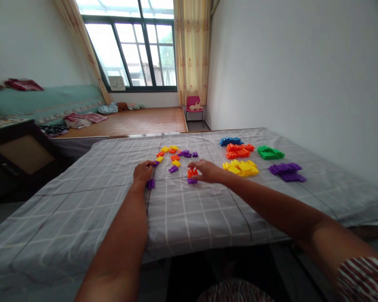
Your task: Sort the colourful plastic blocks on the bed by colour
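Small ridged plastic pieces in purple, orange and yellow form a curved line on the checked cloth; their exact kind is too small to tell. My left hand (142,172) is closed at the left end of the curve, its fingertips on a purple piece (156,163). Just below that hand lies another purple piece (150,183). My right hand (204,171) has thumb and fingers around an orange piece (192,173), right behind a purple piece (192,181). Between the hands are a yellow piece (176,163) and a purple piece (173,169).
Sorted piles stand to the right: blue (231,141), orange (238,150), yellow (241,167), green (270,152) and purple (287,171). The grey checked cloth (182,226) covers the table. A white wall (296,75) rises along the right side. Beyond are a pink chair (193,100) and a window.
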### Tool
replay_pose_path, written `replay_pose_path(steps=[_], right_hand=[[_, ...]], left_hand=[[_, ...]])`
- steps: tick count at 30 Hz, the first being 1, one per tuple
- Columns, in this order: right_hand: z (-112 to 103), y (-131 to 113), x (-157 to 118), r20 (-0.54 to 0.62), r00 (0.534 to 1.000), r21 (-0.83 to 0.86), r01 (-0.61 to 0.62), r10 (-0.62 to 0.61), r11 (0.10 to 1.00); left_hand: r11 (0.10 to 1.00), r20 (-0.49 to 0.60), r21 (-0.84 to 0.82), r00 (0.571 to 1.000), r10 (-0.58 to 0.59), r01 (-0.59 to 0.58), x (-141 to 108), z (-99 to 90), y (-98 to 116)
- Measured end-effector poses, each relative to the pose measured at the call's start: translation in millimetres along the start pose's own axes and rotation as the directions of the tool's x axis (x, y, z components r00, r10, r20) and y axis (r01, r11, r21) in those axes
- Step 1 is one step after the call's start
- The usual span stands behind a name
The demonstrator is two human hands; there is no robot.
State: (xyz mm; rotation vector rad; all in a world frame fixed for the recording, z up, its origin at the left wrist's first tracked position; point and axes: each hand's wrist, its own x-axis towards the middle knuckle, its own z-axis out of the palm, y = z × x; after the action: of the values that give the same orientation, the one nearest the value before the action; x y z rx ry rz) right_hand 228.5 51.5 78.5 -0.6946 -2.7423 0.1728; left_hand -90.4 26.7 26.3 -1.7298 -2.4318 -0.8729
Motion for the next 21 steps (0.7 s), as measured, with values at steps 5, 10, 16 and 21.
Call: replay_pose_path(steps=[5, 10, 16, 21], right_hand=[[-60, 110, -49, -0.112, 0.925, -0.071, -0.372, 0.363, 0.926], [-78, 177, -85, -0.077, 0.847, -0.266, -0.526, 0.526, 0.808], [-61, 186, -88, -0.041, 0.875, -0.273, -0.474, 0.483, 0.837], [-53, 188, -84, -0.191, 0.851, -0.260, -0.524, 0.489, 0.811]], left_hand=[[1.000, 0.018, 0.020, 1.000, -0.012, 0.012, 1, -1.7, 2], [1.000, 0.007, 0.002, 1.000, -0.011, 0.011, 3, 0.2, -1], [1.000, 0.007, 0.013, 1.000, 0.003, -0.003, 1, -0.7, -2], [1.000, -0.004, 0.000, 1.000, 0.004, -0.004, -2, -3.2, 1]])
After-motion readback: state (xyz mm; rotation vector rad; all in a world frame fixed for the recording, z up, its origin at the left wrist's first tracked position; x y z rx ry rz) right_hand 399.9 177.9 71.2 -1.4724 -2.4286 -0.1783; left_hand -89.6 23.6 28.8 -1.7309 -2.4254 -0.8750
